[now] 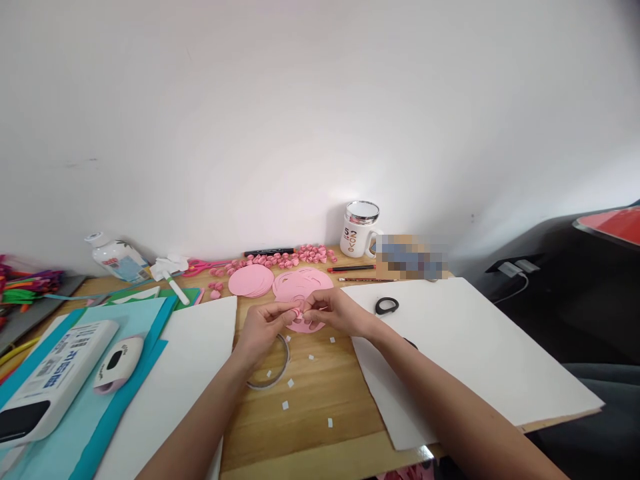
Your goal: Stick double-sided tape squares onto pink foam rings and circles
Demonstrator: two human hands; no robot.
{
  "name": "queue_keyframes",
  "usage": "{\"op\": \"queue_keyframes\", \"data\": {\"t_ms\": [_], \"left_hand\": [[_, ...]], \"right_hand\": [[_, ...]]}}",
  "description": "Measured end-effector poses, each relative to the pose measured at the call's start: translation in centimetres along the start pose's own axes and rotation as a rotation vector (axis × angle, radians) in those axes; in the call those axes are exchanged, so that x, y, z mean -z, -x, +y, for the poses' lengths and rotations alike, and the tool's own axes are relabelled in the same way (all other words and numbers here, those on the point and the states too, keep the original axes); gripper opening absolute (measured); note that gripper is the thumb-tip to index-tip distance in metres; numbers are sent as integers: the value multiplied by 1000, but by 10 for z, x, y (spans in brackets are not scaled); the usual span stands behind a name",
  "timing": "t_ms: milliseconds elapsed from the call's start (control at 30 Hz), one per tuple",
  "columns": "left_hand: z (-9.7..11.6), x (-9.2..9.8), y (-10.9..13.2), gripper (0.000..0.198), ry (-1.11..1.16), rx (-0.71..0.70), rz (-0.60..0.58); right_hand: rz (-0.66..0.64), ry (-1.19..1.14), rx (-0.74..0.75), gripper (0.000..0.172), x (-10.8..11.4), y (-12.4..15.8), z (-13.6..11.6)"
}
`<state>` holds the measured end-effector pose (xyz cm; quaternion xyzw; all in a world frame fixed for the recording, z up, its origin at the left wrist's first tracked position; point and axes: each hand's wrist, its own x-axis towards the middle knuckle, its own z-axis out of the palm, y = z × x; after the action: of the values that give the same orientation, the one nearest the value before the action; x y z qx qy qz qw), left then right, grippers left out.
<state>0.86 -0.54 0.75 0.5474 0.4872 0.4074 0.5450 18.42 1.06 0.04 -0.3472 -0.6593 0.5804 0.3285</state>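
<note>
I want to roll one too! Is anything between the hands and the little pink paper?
Nothing visible is in the way. The left hand and right hand already pinch the pink paper piece together, above the wooden table.

light: bright, even daylight | shadows: soft | edges: wide-angle bending | focus: slightly soft

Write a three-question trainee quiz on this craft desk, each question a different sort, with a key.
1. True or false: both hands pinch the small rolled pink paper piece.
2. Where does the white ceramic mug with a shiny lid stand? A) at the wall B) on the blue paper
3. What colour is the stack of paper circles?

Key: 1 true: left hand and right hand meet on it. 2 A. 3 pink.
</note>
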Motion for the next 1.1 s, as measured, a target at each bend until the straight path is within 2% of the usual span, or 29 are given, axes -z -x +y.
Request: {"op": "queue_keyframes", "data": {"t_ms": [200, 267, 333, 433, 567, 667, 833, 1100], "left_hand": [[-2, 0, 0, 26, -32, -22, 22], [-1, 0, 0, 25, -75, -37, 23], [1, -2, 1, 25, -116, -62, 36], [4, -4, 3, 22, -164, -110, 69], [3, -7, 3, 19, -213, -193, 96], [0, -7, 4, 19, -246, -223, 120], [-1, -8, 5, 24, -276, -190, 112], [-1, -5, 1, 19, -243, -206, 91]], "right_hand": [[182, 252, 89, 13, -8, -2, 7], [230, 249, 74, 13, -11, -3, 10], [251, 141, -4, 18, -12, -4, 10], [263, -125, -119, 30, -11, -3, 8], [244, -342, -120, 47, -7, -3, 2], [236, -353, -140, 44, -7, -2, -1], [249, -297, -202, 39, -7, -1, -2], [200, -281, -90, 31, -6, -1, -5]]}}
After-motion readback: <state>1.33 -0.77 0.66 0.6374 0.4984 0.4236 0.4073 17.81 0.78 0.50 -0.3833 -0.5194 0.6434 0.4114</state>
